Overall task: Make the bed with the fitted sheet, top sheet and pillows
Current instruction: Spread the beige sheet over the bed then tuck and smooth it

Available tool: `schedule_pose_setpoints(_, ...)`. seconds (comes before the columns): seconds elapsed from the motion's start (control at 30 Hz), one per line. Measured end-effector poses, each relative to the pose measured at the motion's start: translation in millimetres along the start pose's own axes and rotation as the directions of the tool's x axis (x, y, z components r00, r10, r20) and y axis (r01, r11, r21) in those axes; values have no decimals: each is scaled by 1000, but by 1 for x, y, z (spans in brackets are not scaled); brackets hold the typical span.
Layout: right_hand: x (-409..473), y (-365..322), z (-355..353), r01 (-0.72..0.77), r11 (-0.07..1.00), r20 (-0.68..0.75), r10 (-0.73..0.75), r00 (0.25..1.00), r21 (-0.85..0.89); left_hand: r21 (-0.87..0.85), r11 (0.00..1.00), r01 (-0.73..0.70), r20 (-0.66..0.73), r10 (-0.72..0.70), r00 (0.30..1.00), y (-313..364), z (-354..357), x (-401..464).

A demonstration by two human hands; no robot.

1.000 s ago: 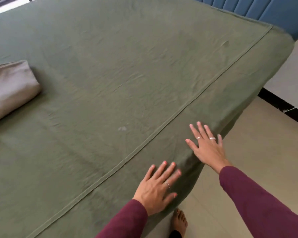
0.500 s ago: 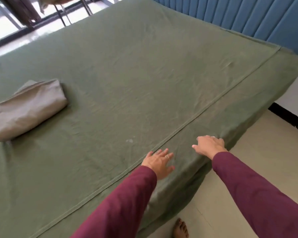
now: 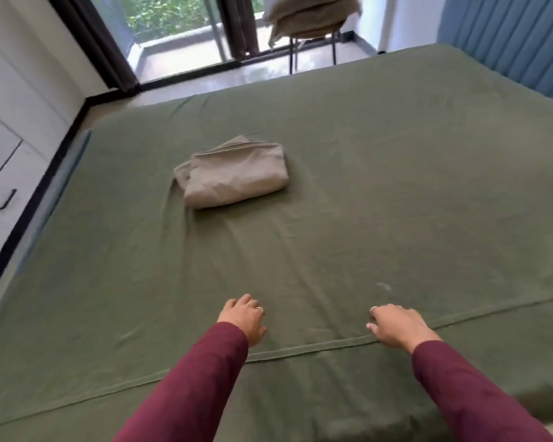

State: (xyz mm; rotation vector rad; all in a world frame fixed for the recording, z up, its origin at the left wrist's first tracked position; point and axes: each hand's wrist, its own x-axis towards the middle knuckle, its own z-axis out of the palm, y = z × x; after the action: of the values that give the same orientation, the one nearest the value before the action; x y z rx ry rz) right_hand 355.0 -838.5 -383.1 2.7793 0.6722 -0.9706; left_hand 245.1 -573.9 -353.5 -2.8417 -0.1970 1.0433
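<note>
Bed [image 3: 396, 186] across nearly the whole view, covered edge to edge by a green sheet [image 3: 348, 237], pulled flat apart from shallow creases running from the near middle toward the folded cloth. Stitched hem line [image 3: 300, 350] crossing the sheet near the front edge, just behind both wrists. Blue padded headboard [image 3: 505, 36] along the right side of the bed. White cupboard doors [image 3: 4, 148] with a dark handle on the left wall, a black skirting strip below them. Glass door [image 3: 179, 30] with dark curtains beyond the far edge, greenery outside. Chair [image 3: 313, 30] beside that door, piled with beige pillows [image 3: 310, 11]. Folded beige sheet [image 3: 235, 180] lying on the green sheet, left of centre, well apart from both hands. Two maroon sleeves [image 3: 198, 387] reaching in from below. Left hand [image 3: 245, 317] palm down on the green sheet just past the hem line, fingers loosely bent forward, gripping nothing that can be made out. Right hand [image 3: 396, 325] likewise palm down near the hem, fingers lightly curved onto the cloth, rings on two fingers, holding nothing visible.
</note>
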Motion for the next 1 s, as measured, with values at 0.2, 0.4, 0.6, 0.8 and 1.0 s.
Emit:
schedule_pose_setpoints(0.2, 41, -95, -28, -6, 995, 79, 14, 997, -104, -118, 986, 117, 23, -115, 993, -133, 46, -4)
schedule_pose_setpoints(0.4, 92, -222, -74, 88, 991, 88, -79, 993, -105, -164, 963, 212, -5, -216, 976, -244, 70, 1)
schedule_pose_setpoints(0.6, 127, -328, -102, 269, 949, 29, -268, 963, -167, -266, 919, 291, -39, -311, 950, -306, 81, 23)
schedule_pose_setpoints(0.8, 144, -367, -112, 410, 818, 106, -404, 909, -404, -553, 762, 336, 27, -387, 922, -324, 71, 74)
schedule_pose_setpoints(1.0, 196, -357, -147, 358, 811, 6, -401, 916, -463, -707, 549, 445, 254, -390, 885, -321, 55, 135)
